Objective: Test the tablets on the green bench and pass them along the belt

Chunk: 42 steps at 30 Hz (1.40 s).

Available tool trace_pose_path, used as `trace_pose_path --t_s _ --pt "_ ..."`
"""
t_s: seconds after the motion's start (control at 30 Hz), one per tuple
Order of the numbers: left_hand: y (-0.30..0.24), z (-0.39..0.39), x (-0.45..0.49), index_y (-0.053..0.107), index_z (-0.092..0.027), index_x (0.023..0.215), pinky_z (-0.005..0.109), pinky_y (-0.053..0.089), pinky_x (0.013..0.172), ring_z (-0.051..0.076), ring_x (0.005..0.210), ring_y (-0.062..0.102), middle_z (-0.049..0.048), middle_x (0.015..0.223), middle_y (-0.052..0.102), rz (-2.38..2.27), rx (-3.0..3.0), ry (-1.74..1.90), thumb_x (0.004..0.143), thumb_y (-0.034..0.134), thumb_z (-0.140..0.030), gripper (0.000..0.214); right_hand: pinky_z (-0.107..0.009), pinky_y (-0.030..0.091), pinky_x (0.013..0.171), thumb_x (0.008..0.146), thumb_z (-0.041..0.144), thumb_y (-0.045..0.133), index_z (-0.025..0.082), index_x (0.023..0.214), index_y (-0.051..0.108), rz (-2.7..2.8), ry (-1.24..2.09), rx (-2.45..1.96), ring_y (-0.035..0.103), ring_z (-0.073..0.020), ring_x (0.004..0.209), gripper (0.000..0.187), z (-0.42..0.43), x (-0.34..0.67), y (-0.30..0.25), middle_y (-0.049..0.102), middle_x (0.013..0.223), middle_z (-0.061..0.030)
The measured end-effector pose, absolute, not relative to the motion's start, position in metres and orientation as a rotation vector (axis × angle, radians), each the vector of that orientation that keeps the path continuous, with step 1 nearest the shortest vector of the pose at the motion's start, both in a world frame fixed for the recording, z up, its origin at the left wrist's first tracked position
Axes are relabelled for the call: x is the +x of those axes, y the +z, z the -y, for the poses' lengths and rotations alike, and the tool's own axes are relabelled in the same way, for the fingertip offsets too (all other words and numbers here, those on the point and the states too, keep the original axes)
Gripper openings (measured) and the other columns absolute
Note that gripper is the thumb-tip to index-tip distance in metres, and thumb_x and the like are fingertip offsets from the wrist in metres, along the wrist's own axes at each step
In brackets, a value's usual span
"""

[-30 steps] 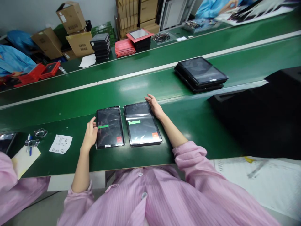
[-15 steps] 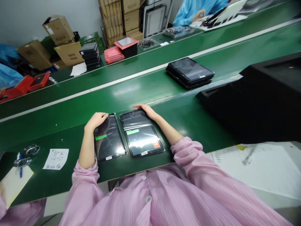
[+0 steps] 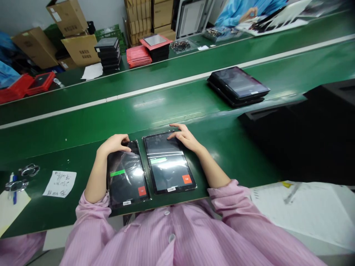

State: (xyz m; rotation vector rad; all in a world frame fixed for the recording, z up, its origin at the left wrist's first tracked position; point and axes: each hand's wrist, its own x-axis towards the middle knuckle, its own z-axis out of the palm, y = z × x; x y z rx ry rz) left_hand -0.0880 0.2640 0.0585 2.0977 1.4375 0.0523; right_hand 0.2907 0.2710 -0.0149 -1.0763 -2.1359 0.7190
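Observation:
Two black tablets in clear film lie side by side on the dark green bench before me, screens up. Each screen shows a green bar and a red-orange square. My left hand (image 3: 115, 144) is curled round the top edge of the left tablet (image 3: 126, 175), its thumb on the front and the other fingers partly hidden. Over the upper right corner of the right tablet (image 3: 166, 171) is my right hand (image 3: 187, 137), fingers apart. One of its fingertips is at the screen; whether it presses cannot be made out.
Further back on the green line sits a stack of tablets (image 3: 238, 85). A large black box-like object (image 3: 302, 136) stands to my right. Handwritten paper (image 3: 60, 183), clear plastic pieces (image 3: 29, 170) and a pen (image 3: 14, 192) lie left. Co-workers in blue sleeves sit across.
The left tablet has come nearer to my body, with my left thumb now over its front. My right hand has lifted from the tablet's edge and spread its fingers over the screen. The view has shifted slightly.

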Motion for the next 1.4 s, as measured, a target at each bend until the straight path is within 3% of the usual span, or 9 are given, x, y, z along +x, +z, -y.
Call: trace_pose_path --t_s 0.1,0.17,0.27,0.37,0.57,0.93,1.07,1.27,1.4 --pt "0.057 -0.266 -0.085 0.064 -0.022 0.075 0.029 0.037 0.063 0.019 0.07 0.061 0.002 0.078 0.07 -1.557 2.085 0.069 0.087 0.054 -0.055 0.037 -0.053 0.031 0.116 0.097 0.07 0.023 0.024 0.12 0.074 2.108 0.692 -1.103 0.045 -0.0305 0.132 0.072 -0.272 0.29 -0.019 0.053 0.139 -0.0129" --pt "0.055 -0.267 -0.083 0.062 -0.022 0.072 0.029 0.036 0.062 0.019 0.068 0.06 0.0015 0.074 0.069 -1.617 2.106 0.065 0.089 0.053 -0.054 0.038 -0.054 0.03 0.116 0.097 0.07 0.024 0.025 0.123 0.072 2.113 0.692 -1.122 0.045 -0.0312 0.131 0.071 -0.271 0.287 -0.022 0.053 0.138 -0.0131" --pt "0.056 -0.267 -0.083 0.063 -0.023 0.081 0.028 0.039 0.067 0.021 0.079 0.064 0.0014 0.087 0.073 -1.531 2.123 0.029 0.078 0.067 -0.052 0.03 -0.057 0.029 0.116 0.096 0.07 0.028 0.028 0.115 0.077 2.127 0.708 -1.115 0.042 -0.0334 0.132 0.067 -0.269 0.284 -0.021 0.052 0.14 -0.012" --pt "0.059 -0.266 -0.087 0.064 -0.023 0.091 0.029 0.043 0.072 0.024 0.09 0.066 0.003 0.099 0.073 -1.463 2.123 -0.011 0.067 0.077 -0.052 0.04 -0.057 0.028 0.116 0.096 0.07 0.029 0.029 0.094 0.082 2.147 0.744 -1.016 0.043 -0.0341 0.132 0.067 -0.268 0.285 -0.016 0.052 0.143 -0.0083" --pt "0.064 -0.265 -0.089 0.066 -0.022 0.083 0.031 0.043 0.073 0.022 0.083 0.066 0.0019 0.088 0.073 -1.487 2.023 0.031 0.091 0.048 -0.057 0.04 -0.053 0.032 0.113 0.097 0.07 0.028 0.027 0.101 0.081 2.019 0.696 -1.049 0.049 -0.0324 0.126 0.069 -0.269 0.291 -0.013 0.058 0.134 -0.0098" --pt "0.063 -0.266 -0.087 0.063 -0.023 0.088 0.033 0.045 0.075 0.025 0.092 0.066 0.0026 0.098 0.072 -1.496 2.111 -0.057 0.086 0.057 -0.056 0.033 -0.055 0.031 0.111 0.098 0.07 0.024 0.029 0.099 0.081 2.122 0.601 -1.114 0.047 -0.0319 0.126 0.07 -0.267 0.286 -0.014 0.058 0.134 -0.0086" --pt "0.064 -0.266 -0.089 0.065 -0.024 0.103 0.035 0.048 0.085 0.025 0.102 0.066 0.004 0.111 0.072 -1.451 2.054 -0.028 0.096 0.041 -0.055 0.041 -0.054 0.033 0.111 0.098 0.068 0.026 0.029 0.108 0.079 2.068 0.58 -1.094 0.048 -0.0318 0.127 0.067 -0.268 0.288 -0.015 0.058 0.133 -0.0099" --pt "0.061 -0.266 -0.092 0.057 -0.021 0.128 0.038 0.05 0.089 0.028 0.108 0.065 0.0084 0.116 0.069 -1.437 2.077 -0.082 0.084 0.06 -0.057 0.057 -0.052 0.033 0.111 0.098 0.068 0.024 0.027 0.108 0.078 2.013 0.551 -1.131 0.051 -0.031 0.126 0.068 -0.269 0.29 -0.017 0.059 0.13 -0.0103" --pt "0.06 -0.266 -0.087 0.055 -0.021 0.136 0.039 0.049 0.098 0.026 0.113 0.063 0.0082 0.122 0.067 -1.401 2.06 -0.006 0.094 0.046 -0.056 0.056 -0.052 0.034 0.111 0.098 0.069 0.023 0.027 0.109 0.077 2.0 0.55 -1.132 0.051 -0.0306 0.125 0.069 -0.269 0.289 -0.016 0.06 0.129 -0.0104"
